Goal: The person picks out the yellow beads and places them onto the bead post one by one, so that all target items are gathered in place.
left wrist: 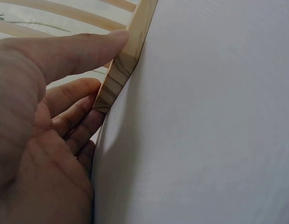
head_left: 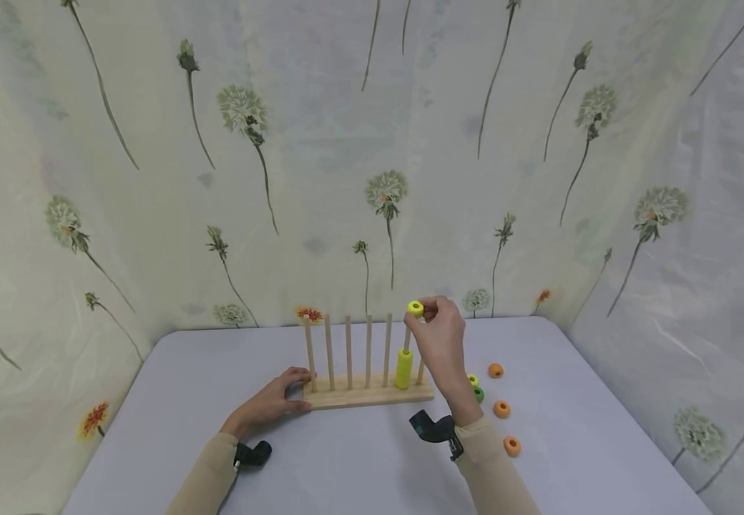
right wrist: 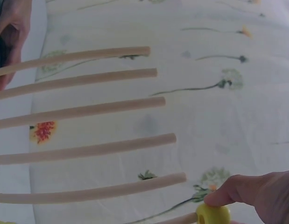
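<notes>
A wooden peg stand (head_left: pixel 372 398) with a row of several upright pegs sits on the table. My left hand (head_left: pixel 269 402) grips its left end, thumb on the front edge (left wrist: pixel 120 39) and fingers round the back. Between thumb and fingers, my right hand (head_left: pixel 444 340) pinches a yellow bead (head_left: pixel 415 309) at the top of a peg near the stand's right end. In the right wrist view that peg's tip meets the held bead (right wrist: pixel 214 213). Lower on the same peg is a stack of yellow beads (head_left: pixel 404 370). The rightmost peg is partly hidden behind the right hand.
Right of the stand lie three orange beads (head_left: pixel 502 409), with a yellow bead (head_left: pixel 472 380) and a green bead (head_left: pixel 478 394) partly behind the right forearm. A flower-printed curtain (head_left: pixel 320 179) surrounds the white table (head_left: pixel 217 357) at the back and sides.
</notes>
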`<state>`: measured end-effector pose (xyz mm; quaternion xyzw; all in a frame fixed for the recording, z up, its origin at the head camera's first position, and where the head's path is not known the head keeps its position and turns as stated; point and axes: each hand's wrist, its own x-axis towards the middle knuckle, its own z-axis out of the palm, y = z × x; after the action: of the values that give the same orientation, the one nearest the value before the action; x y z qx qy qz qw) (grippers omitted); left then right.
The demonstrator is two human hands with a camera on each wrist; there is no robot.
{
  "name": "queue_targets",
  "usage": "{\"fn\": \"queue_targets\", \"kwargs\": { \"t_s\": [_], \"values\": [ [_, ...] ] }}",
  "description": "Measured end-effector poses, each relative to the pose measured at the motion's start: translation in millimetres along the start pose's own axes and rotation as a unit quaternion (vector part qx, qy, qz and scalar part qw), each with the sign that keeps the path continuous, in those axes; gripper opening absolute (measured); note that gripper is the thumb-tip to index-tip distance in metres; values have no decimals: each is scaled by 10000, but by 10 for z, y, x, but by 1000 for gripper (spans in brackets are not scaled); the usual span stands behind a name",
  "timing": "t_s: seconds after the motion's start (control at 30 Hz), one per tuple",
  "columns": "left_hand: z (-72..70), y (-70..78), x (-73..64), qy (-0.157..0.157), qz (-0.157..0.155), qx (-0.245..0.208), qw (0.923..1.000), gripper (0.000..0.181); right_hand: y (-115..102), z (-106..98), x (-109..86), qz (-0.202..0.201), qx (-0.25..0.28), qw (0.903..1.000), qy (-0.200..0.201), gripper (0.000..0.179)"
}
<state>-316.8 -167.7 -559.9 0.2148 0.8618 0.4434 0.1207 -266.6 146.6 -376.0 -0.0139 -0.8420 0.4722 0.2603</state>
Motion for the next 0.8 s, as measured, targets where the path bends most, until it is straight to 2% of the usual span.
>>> {"fn": "queue_targets", "kwargs": {
  "t_s": [0.53, 0.8],
  "values": [
    [-24, 11, 9, 28, 25, -4, 10000, 70, -79, 28, 58, 28, -215, 9997, -105, 30],
    [0, -13, 15, 22, -25, -58, 10000, 67, -86, 45, 84, 192, -382, 9990, -119, 31]
  ]
}}
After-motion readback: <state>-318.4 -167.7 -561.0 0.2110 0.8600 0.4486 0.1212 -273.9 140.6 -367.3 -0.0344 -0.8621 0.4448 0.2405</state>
